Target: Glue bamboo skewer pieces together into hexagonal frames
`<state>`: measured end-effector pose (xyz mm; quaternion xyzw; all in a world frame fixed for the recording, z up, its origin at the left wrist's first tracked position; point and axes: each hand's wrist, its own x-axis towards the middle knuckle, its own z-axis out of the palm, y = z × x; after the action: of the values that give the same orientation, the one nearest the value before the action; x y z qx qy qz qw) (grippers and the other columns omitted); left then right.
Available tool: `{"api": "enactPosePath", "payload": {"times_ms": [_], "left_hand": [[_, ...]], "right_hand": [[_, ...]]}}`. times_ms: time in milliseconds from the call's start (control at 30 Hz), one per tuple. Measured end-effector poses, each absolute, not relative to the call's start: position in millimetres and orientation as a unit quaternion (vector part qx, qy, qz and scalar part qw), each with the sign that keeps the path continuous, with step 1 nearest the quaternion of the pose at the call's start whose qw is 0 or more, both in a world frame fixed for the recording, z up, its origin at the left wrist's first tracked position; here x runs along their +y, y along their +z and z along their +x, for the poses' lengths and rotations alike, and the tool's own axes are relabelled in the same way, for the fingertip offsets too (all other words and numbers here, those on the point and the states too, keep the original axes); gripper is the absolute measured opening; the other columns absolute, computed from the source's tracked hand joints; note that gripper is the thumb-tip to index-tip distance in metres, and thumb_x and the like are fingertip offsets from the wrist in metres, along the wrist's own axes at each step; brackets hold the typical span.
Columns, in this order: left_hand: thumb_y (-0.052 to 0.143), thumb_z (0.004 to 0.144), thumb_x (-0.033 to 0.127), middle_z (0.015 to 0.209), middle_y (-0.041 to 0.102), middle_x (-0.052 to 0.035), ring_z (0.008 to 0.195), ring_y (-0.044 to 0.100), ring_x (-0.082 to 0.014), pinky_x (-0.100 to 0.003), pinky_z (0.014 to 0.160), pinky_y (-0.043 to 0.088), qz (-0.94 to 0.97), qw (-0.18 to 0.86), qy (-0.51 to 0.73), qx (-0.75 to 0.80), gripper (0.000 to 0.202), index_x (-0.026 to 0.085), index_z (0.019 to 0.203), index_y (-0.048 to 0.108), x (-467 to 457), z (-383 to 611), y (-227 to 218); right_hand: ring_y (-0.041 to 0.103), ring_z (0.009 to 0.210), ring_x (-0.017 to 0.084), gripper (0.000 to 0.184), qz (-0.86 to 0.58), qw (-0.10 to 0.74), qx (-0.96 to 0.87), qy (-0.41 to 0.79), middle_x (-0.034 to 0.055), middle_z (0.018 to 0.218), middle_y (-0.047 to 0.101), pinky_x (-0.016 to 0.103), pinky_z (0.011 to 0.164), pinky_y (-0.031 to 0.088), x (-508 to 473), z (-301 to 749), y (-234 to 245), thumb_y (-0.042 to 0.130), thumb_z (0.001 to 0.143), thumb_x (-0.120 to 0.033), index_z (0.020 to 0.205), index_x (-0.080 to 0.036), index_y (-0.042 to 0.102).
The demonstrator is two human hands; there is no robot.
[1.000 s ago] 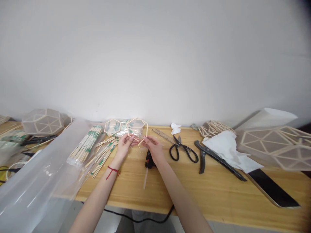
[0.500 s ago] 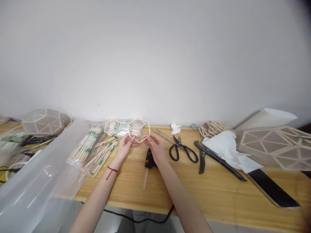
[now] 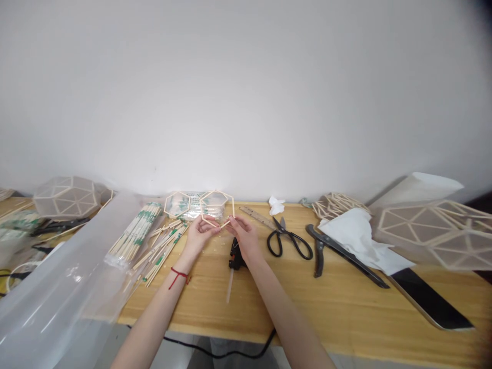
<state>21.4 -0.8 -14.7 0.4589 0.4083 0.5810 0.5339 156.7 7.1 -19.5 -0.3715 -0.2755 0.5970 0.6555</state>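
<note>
Both my hands meet over the middle of the wooden table (image 3: 315, 302). My left hand (image 3: 200, 234) and my right hand (image 3: 243, 234) pinch the near edge of a small hexagon frame of thin wooden sticks (image 3: 217, 206), held upright just above the table. My left wrist wears a red string. A black glue gun (image 3: 234, 258) with a clear glue stick lies on the table right under my right wrist. Another hexagon frame (image 3: 177, 203) lies just left of the held one.
Packs of green-wrapped chopsticks (image 3: 136, 233) and clear plastic film (image 3: 57, 287) lie at left. A ruler (image 3: 257, 217), black scissors (image 3: 289, 239), pruning shears (image 3: 338, 251), white tissue (image 3: 357, 236), a cleaver (image 3: 430, 300) and stick-framed polyhedra (image 3: 434, 230) lie at right; another polyhedron (image 3: 65, 196) far left.
My right hand brought a loose stick end up to the frame and now pinches the closed hexagon together with the left hand. The view shifted slightly.
</note>
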Motion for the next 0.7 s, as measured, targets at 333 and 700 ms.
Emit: {"api": "enactPosePath", "payload": {"times_ms": [333, 700], "left_hand": [[0.080, 0.054, 0.020, 0.070, 0.067, -0.0011, 0.067, 0.065, -0.0134, -0.027, 0.070, 0.052, 0.447, 0.531, 0.594, 0.407, 0.037, 0.015, 0.084, 0.059, 3.8, 19.3, -23.6], [0.081, 0.052, 0.021, 0.073, 0.070, -0.0037, 0.067, 0.067, -0.0151, -0.027, 0.068, 0.053, 0.450, 0.519, 0.587, 0.428, 0.038, 0.014, 0.084, 0.060, 2.1, 19.0, -17.3]], "right_hand": [[0.065, 0.073, 0.017, 0.032, -0.381, 0.654, -0.279, 0.591, -0.0004, 0.073, 0.069, 0.036, 0.077, 0.055, 7.5, 154.7, -22.4, 0.083, 0.048, -0.032, 0.070, -0.018, 0.066], [0.065, 0.073, 0.017, 0.028, -0.380, 0.650, -0.289, 0.591, 0.0002, 0.072, 0.069, 0.035, 0.076, 0.055, 8.3, 155.0, -23.5, 0.081, 0.053, -0.035, 0.070, -0.018, 0.067]]}}
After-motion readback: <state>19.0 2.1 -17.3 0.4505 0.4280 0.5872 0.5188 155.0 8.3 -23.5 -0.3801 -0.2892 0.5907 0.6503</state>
